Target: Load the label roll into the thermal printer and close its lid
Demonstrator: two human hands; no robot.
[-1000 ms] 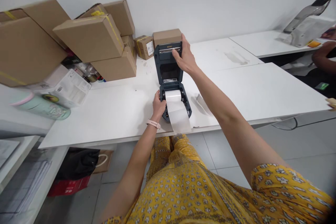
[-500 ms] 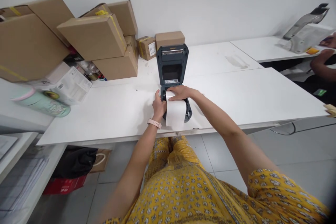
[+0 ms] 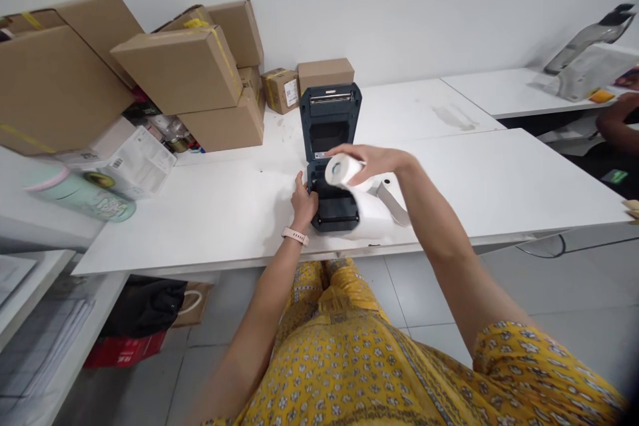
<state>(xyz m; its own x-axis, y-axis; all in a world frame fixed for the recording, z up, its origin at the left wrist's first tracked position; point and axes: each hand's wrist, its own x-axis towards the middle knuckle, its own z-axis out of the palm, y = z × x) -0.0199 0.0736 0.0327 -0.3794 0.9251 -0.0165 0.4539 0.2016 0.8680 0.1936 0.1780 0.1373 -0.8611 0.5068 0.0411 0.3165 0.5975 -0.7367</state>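
Note:
A dark label printer (image 3: 335, 208) stands on the white table with its lid (image 3: 331, 116) raised, and its bay shows black inside. Above the bay's right side, my right hand (image 3: 374, 161) grips a white paper roll (image 3: 341, 170). A loose strip of paper (image 3: 372, 214) trails from that roll, down past the printer's right edge. My left hand (image 3: 303, 202) holds the printer's left side, thumb over the rim and a finger pointing up. A second, smaller roll (image 3: 387, 184) with a strip hanging off it lies on the table under my right forearm.
Cardboard boxes (image 3: 174, 73) are stacked at the back left. A mint bottle (image 3: 80, 194) and a white box (image 3: 140, 163) lie at the left. Small boxes (image 3: 282, 90) stand behind the printer. At the far right, a person's arm (image 3: 619, 121) is near a clear container (image 3: 582, 73).
My right hand has lifted the paper roll out of the printer, up and to the right, baring the bay. The second roll has come into view. My left hand has stayed at the printer's side.

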